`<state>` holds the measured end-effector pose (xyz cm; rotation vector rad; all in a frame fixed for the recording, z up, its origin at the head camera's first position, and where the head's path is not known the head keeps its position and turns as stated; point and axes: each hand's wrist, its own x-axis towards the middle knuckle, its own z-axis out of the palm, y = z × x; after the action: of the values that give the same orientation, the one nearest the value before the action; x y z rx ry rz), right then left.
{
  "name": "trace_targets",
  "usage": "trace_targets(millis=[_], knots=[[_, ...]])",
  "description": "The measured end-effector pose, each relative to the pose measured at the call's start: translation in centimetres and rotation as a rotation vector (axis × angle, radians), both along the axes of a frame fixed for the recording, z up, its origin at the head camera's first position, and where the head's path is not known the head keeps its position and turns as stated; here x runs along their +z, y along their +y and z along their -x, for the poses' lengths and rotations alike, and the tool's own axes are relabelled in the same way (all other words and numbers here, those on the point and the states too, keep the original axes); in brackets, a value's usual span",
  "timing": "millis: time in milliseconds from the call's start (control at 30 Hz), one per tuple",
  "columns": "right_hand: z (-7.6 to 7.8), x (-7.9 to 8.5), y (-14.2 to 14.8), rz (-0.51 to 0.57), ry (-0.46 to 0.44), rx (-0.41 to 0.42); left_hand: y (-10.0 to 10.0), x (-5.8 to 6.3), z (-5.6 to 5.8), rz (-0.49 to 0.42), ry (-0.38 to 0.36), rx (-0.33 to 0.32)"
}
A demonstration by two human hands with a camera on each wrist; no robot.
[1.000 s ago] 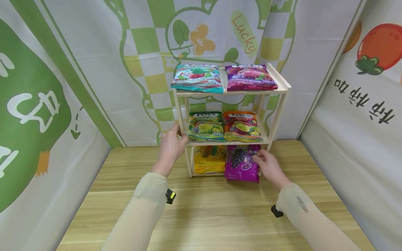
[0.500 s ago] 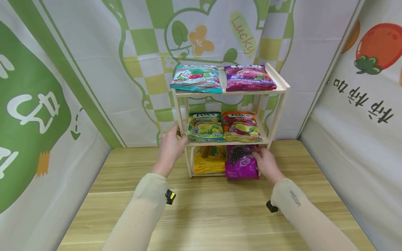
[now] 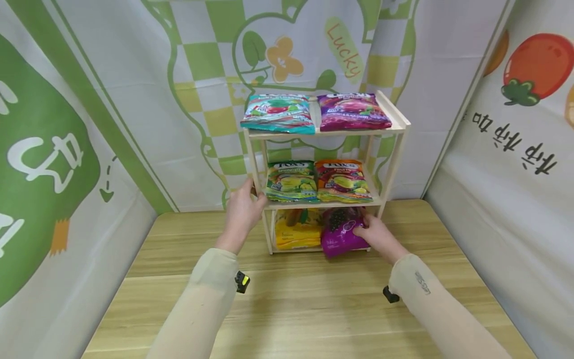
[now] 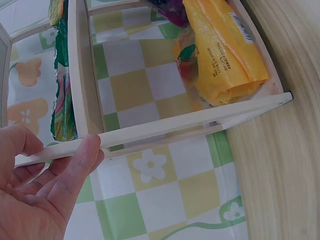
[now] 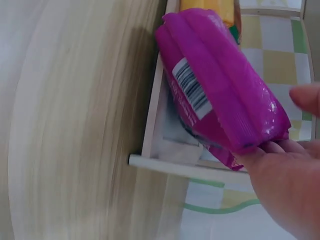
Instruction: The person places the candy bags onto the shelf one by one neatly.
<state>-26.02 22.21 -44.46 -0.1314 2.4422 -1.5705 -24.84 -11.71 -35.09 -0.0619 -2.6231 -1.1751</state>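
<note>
A small wooden shelf rack (image 3: pixel 387 174) stands on the table. My left hand (image 3: pixel 242 209) grips its left front upright, thumb on one side and fingers on the other, as the left wrist view shows. On the bottom level, a purple candy bag (image 3: pixel 343 239) with a dark grape picture sits tilted, its lower edge jutting past the shelf front. My right hand (image 3: pixel 378 234) holds that bag by its right end. In the right wrist view the fingertips are hidden behind the bag, and the thumb (image 5: pixel 306 97) stands apart from it. Left of it lies a yellow bag (image 3: pixel 298 232).
Green (image 3: pixel 291 182) and orange-red (image 3: pixel 344 182) candy bags lie on the middle level. Teal (image 3: pixel 279 114) and purple-pink (image 3: pixel 353 112) bags lie on top. Printed cloth (image 3: pixel 197 60) hangs close behind the rack. Wooden tabletop (image 3: pixel 287 309) extends in front of it.
The purple bag has turned from nearly upright to tilted and sits farther back in the bottom level. My right hand has shifted slightly left with it. The left hand keeps its grip.
</note>
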Motion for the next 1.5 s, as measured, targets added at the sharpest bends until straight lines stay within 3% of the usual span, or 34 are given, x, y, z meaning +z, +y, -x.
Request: trace_targets(millis=[133,367,800,967,1267,1367,1500], knots=[[-0.3,-0.6,0.5,-0.135,0.016,0.07,-0.1,-0.1,-0.1,0.001,-0.01,-0.001],[-0.8,-1.8,0.6,-0.291,0.262,0.16,0.0,-0.2,-0.1,-0.002,-0.006,-0.005],[-2.3,-2.8,0.2,-0.633,0.452,0.065,-0.1,-0.1,0.1,0.009,0.031,0.003],[-3.0,-3.2,-0.2,-0.737,0.645,0.018,-0.1,-0.2,0.1,0.015,0.031,0.004],[-2.9,-4.7,-0.4,-0.919,1.14,-0.011,-0.1,-0.2,0.1,0.027,0.024,0.008],[-2.7,-5.1,-0.4,-0.939,1.209,0.005,-0.1,-0.1,0.1,0.025,0.021,0.009],[-2.7,-5.5,-0.3,-0.979,1.211,0.064,-0.1,-0.1,0.0,0.021,0.017,0.012]])
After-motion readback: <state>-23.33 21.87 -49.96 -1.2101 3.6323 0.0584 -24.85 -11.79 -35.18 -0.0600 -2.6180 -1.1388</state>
